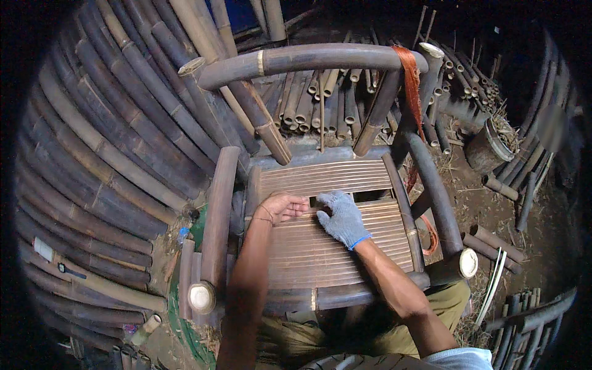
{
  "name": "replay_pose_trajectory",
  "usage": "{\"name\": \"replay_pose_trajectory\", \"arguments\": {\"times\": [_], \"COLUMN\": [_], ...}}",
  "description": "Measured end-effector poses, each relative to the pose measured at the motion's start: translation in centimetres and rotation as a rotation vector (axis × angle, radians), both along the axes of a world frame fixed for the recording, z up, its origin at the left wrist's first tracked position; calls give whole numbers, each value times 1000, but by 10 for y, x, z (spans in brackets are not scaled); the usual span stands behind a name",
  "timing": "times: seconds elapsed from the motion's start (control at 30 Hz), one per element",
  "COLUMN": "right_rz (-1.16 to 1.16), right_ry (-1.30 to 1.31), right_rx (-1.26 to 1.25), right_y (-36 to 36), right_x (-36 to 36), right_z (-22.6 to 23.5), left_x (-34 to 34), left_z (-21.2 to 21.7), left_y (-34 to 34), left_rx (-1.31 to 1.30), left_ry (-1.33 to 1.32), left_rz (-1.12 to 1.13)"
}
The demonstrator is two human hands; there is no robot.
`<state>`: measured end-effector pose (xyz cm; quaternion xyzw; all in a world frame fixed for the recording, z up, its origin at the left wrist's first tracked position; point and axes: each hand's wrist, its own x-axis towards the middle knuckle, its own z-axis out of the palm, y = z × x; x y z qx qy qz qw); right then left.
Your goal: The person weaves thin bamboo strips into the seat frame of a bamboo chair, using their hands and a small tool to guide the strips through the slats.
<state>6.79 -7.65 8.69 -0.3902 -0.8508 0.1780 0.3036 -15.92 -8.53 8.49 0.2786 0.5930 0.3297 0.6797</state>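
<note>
Both my hands are over the seat of a dark bamboo armchair (216, 228). Its seat is made of narrow bamboo slats (339, 250) running left to right, with a dark gap (374, 195) across them toward the back. My bare left hand (285, 208) is at the gap's left end, fingers curled together; whatever is between them is too small to tell. My right hand (340, 217), in a grey knit glove with a blue cuff, rests beside it over the gap. Its thumb stands apart from the bent fingers, and nothing shows between them.
Thick bamboo poles (98, 160) lean in a row at the left. Cut bamboo lengths (333, 102) are stacked behind the chair. Orange twine (410, 80) hangs from its top rail. A bucket (490, 148) and loose bamboo pieces (496, 246) lie at the right.
</note>
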Motion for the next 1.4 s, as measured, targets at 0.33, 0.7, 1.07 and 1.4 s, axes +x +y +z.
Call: {"name": "replay_pose_trajectory", "arguments": {"times": [0.33, 0.7, 1.07, 1.4], "right_rz": [38, 194, 43, -470], "right_ry": [35, 1262, 1775, 1239], "right_rx": [145, -967, -690, -179], "right_y": [1, -82, -177, -204], "right_x": [-32, 97, 276, 342], "right_z": [-25, 66, 171, 171], "left_x": [-1, 3, 60, 99], "left_z": [0, -60, -33, -19], "left_y": [-4, 15, -30, -43], "left_rx": [33, 334, 772, 962], "left_ry": [54, 377, 1260, 1310], "left_rz": [-65, 252, -261, -511]}}
